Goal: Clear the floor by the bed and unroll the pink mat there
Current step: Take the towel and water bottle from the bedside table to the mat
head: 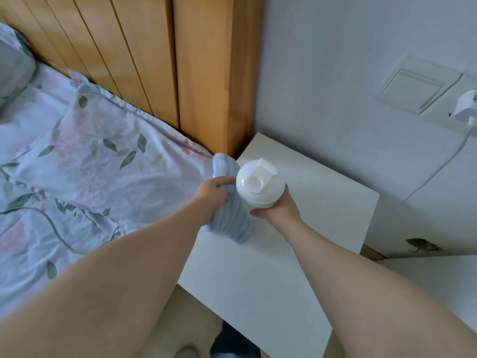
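Note:
My left hand [213,193] grips a folded light-blue towel [232,220] that lies along the left edge of a white bedside table [258,275]. My right hand [278,206] holds a white bottle with a flip-cap lid [259,183] upright over the table, right beside the towel. The bed with its floral sheet [85,161] is to the left. The pink mat is not in view. A strip of beige floor [178,321] shows between bed and table.
A wooden headboard [154,60] rises behind the bed. The white wall on the right carries a switch plate [415,86] and a plugged-in charger [467,105] with a hanging cable. A dark blue cloth item [229,342] lies on the floor at the bottom edge.

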### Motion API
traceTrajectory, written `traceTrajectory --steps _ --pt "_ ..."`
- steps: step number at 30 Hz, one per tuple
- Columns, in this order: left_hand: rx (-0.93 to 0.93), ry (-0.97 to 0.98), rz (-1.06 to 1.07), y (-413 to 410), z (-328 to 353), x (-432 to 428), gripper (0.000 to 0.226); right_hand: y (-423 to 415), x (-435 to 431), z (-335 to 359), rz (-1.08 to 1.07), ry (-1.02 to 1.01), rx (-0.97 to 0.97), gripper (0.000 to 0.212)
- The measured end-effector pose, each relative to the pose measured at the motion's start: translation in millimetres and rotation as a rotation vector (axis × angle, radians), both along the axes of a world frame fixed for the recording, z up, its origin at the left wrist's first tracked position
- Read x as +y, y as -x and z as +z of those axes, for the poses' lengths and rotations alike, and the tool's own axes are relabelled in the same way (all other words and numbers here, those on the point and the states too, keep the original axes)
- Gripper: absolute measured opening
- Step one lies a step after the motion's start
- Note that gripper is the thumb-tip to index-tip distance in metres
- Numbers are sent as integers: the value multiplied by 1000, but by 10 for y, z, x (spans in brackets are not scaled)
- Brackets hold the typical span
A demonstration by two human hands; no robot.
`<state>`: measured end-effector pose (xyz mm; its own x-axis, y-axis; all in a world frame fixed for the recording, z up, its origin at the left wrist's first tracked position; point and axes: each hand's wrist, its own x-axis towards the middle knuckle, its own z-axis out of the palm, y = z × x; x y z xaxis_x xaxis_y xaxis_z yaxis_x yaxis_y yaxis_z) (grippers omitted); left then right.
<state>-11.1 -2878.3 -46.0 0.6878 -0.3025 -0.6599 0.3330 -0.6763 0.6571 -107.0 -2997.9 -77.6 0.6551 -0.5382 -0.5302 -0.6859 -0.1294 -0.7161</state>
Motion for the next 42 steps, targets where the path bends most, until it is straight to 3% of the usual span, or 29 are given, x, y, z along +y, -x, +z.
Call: traceTrajectory --steps 10,20,24,28,33,38,42 --pt "156 11 16 -127 -136 -49 49 -60 10 -138 -56 -94 -142 100" --pt "219 9 37 -197 -158 10 54 -117 153 -109 -126 11 -259 74" --pt "196 20 30 -222 -45 48 52 -192 199 -38 -106 82 -289 83" --pt "116 47 106 -265 216 127 41 -298 209 201 -65 104 -325 77" --pt "-23 69 204 -373 684 330 10 -519 306 634 44 104 -399 70" --pt "-199 114 203 -567 1323 748 20 -880 506 1203 157 167 -515 62" --pt "-322 141 269 -650 1928 1203 24 -1113 869 1723 221 160 -628 90"
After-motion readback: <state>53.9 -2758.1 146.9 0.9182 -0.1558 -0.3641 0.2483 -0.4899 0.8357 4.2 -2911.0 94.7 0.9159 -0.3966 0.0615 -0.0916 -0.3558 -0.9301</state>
